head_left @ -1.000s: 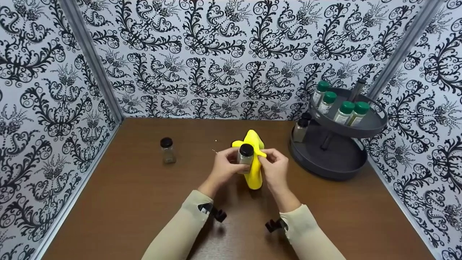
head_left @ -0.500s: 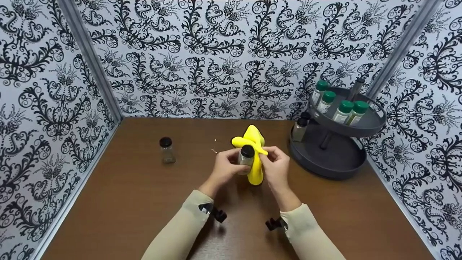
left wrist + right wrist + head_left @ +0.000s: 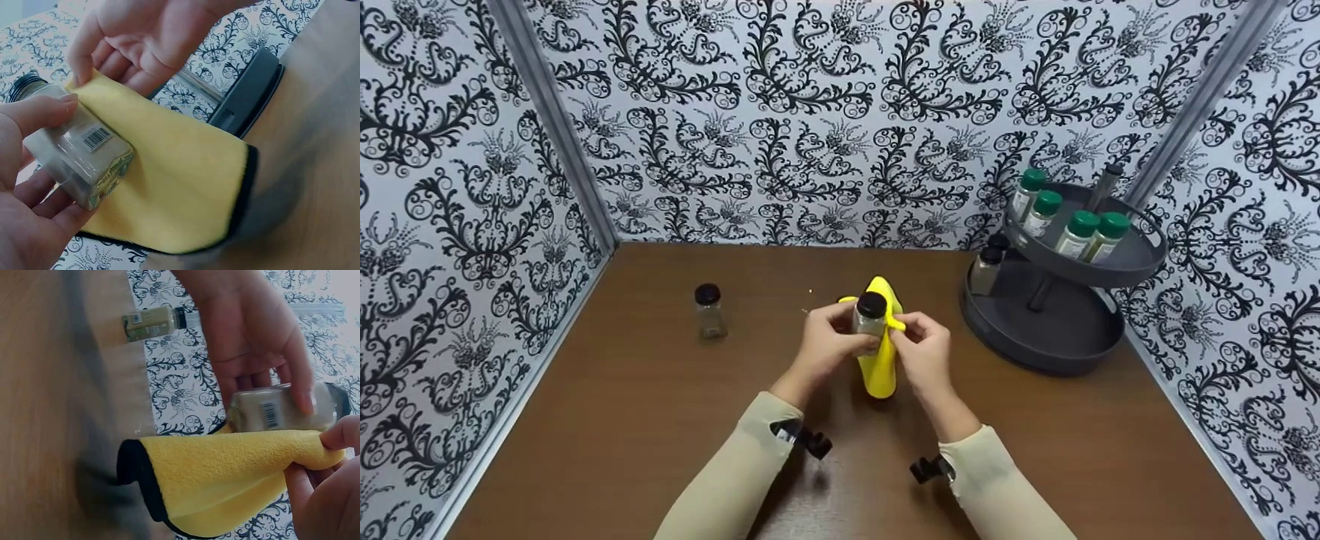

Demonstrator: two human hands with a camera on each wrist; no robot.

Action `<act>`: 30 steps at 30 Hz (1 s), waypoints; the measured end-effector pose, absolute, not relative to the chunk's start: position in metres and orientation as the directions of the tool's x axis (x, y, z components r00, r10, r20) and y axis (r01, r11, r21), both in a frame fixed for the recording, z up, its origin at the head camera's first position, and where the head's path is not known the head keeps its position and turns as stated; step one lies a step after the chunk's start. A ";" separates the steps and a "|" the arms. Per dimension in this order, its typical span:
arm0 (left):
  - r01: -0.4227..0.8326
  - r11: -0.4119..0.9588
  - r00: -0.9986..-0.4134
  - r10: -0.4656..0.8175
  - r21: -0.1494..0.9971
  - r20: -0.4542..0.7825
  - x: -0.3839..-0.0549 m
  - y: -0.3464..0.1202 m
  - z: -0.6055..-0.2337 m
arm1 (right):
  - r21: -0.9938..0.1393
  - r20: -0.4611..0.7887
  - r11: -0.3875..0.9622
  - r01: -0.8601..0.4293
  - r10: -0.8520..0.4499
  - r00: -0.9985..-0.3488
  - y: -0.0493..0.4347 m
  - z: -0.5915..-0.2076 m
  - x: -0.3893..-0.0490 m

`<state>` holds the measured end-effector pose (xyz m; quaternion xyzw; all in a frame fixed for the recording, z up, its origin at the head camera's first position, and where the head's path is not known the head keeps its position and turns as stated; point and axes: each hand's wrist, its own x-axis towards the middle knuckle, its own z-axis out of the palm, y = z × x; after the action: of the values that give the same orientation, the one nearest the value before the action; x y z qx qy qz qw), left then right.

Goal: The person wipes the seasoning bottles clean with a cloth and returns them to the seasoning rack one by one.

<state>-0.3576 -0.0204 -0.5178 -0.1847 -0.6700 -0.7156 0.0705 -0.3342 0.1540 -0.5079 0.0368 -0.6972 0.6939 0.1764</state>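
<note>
My left hand (image 3: pixel 826 345) grips a clear glass spice jar (image 3: pixel 870 319) with a black lid, thumb on the near side and fingers round the body. In the left wrist view a barcode label shows on the jar (image 3: pixel 90 146), which is tilted. A yellow cloth (image 3: pixel 880 373) with a dark edge hangs against the jar's right side. My right hand (image 3: pixel 924 349) pinches the cloth between thumb and fingers, close beside the jar. In the right wrist view the cloth (image 3: pixel 225 467) lies folded along the jar and drapes away from the fingers.
Another black-lidded spice jar (image 3: pixel 709 311) stands on the brown table (image 3: pixel 630 435) at the left. A dark two-tier round rack (image 3: pixel 1050 341) stands at the right, with several green-capped bottles (image 3: pixel 1076 234) above and black-lidded jars (image 3: pixel 985 270) below. Patterned walls enclose the table.
The yellow cloth has shifted round the jar, and its upper left fold shows less now. My right hand has moved slightly left and down with it. The left hand still holds the jar.
</note>
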 end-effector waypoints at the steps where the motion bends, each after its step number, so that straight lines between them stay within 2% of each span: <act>1: 0.350 -0.097 -0.921 0.146 0.932 0.361 -0.357 -0.021 -0.516 | -0.957 0.290 0.041 -0.288 0.186 -0.939 0.153 -0.509 -0.334; 12: 0.361 -0.108 -0.924 0.094 0.926 0.371 -0.357 -0.032 -0.505 | -0.965 0.256 0.085 -0.247 0.114 -0.960 0.143 -0.525 -0.332; 23: 0.385 -0.061 -0.919 0.061 0.921 0.389 -0.358 -0.028 -0.511 | -0.968 0.246 0.096 -0.233 0.147 -0.958 0.142 -0.524 -0.334; 30: 0.395 -0.045 -0.915 0.068 0.918 0.397 -0.356 -0.025 -0.512 | -0.957 0.264 0.167 -0.239 0.148 -0.953 0.147 -0.521 -0.334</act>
<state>-0.3555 -0.0245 -0.5118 -0.1700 -0.6810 -0.7027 0.1162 -0.3341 0.1470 -0.5206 0.0302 -0.7490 0.6446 0.1501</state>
